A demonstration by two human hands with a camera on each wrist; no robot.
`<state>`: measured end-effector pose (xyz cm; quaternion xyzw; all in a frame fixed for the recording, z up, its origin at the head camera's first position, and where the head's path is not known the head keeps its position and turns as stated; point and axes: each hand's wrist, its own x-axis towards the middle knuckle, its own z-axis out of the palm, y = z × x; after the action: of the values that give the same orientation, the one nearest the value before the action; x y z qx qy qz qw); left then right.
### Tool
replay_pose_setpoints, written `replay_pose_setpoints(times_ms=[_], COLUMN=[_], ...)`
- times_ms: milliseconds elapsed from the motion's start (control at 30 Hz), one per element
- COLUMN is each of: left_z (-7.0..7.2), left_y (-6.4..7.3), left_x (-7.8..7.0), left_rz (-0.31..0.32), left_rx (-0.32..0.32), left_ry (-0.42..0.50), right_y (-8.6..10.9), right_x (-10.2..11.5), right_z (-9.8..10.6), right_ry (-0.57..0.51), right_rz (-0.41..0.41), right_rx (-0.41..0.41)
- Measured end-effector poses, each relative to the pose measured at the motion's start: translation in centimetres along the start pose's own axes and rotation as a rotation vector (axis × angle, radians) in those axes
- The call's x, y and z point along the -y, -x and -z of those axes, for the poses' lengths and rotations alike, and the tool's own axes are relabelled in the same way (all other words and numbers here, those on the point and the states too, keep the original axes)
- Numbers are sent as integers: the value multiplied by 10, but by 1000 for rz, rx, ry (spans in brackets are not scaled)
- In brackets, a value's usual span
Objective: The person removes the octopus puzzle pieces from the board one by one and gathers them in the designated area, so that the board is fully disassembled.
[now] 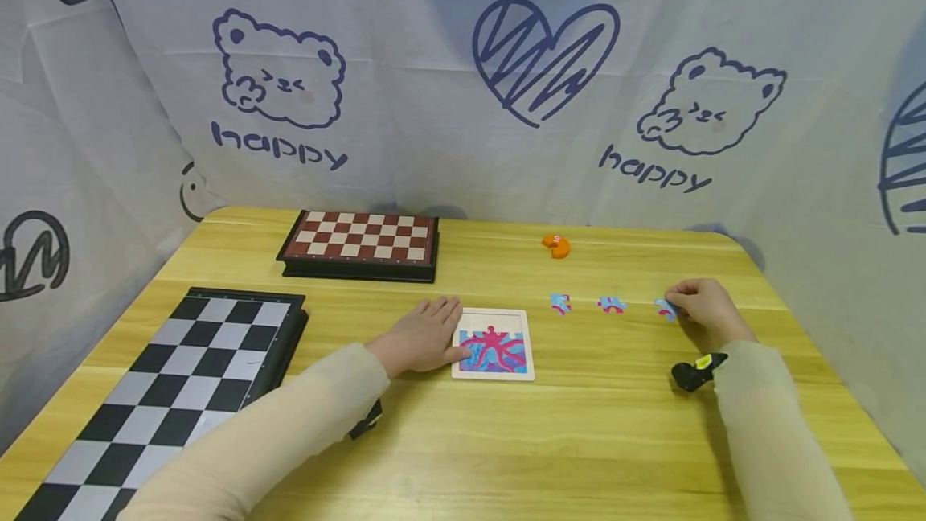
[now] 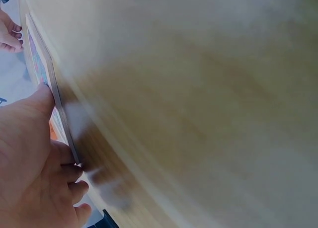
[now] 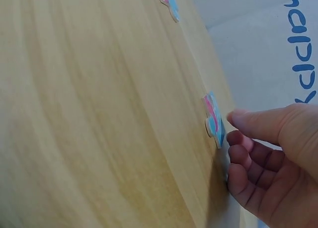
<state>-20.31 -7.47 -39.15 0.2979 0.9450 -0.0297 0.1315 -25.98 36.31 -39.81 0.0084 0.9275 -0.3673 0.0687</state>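
Note:
A small square jigsaw puzzle (image 1: 493, 354) in a pale wooden frame shows a pink octopus on blue. My left hand (image 1: 425, 338) lies flat at its left side, thumb over the frame's edge and fingers extended, as the left wrist view also shows. Three loose puzzle pieces lie in a row to the right: a left piece (image 1: 560, 304), a middle piece (image 1: 611, 305) and a right piece (image 1: 665, 309). At the right piece is my right hand (image 1: 705, 308), fingers loosely bent. In the right wrist view, a gap separates thumb and forefinger beside that piece (image 3: 213, 119); contact is unclear.
A black-and-white chessboard box (image 1: 191, 376) lies at the left, and a brown-and-white one (image 1: 362, 241) at the back. Near the back edge sits a small orange object (image 1: 556, 246). A patterned cloth (image 1: 448, 159) hangs behind the table.

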Motion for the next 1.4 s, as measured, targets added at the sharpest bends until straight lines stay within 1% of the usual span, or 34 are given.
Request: replay_pose_setpoints(times_ms=[67, 200, 367, 500, 633, 767, 900, 967, 1167, 1400], left_z=[1, 0, -2, -3, -4, -4, -4, -4, -6, -6], left_y=[0, 0, -1, -1, 0, 2, 4, 5, 7, 6], left_x=[0, 1, 2, 1, 1, 1, 2, 2, 5, 4], left_rz=[-2, -7, -7, -9, -23, -47, -61, -65, -76, -34], left_rx=[0, 0, -13, -29, -40, -51, -54, -49, -39, -9], left_ry=[6, 19, -17, -36, -24, -4, 22, 31, 41, 21], right_y=[2, 4, 5, 4, 5, 8, 11, 12, 17, 21], right_x=[1, 8, 28, 48, 72, 97, 117, 126, 147, 167], right_z=[0, -2, -7, -16, -29, -45, -66, -77, -107, -139], right_ry=[-13, -1, 31, -20, -106, -144, -164, -162, -90, -33], right_rz=[-7, 0, 56, 110, 156, 214, 269, 288, 373, 438], right_rx=[-8, -37, -74, -61, -14, 44, 120, 156, 231, 326])
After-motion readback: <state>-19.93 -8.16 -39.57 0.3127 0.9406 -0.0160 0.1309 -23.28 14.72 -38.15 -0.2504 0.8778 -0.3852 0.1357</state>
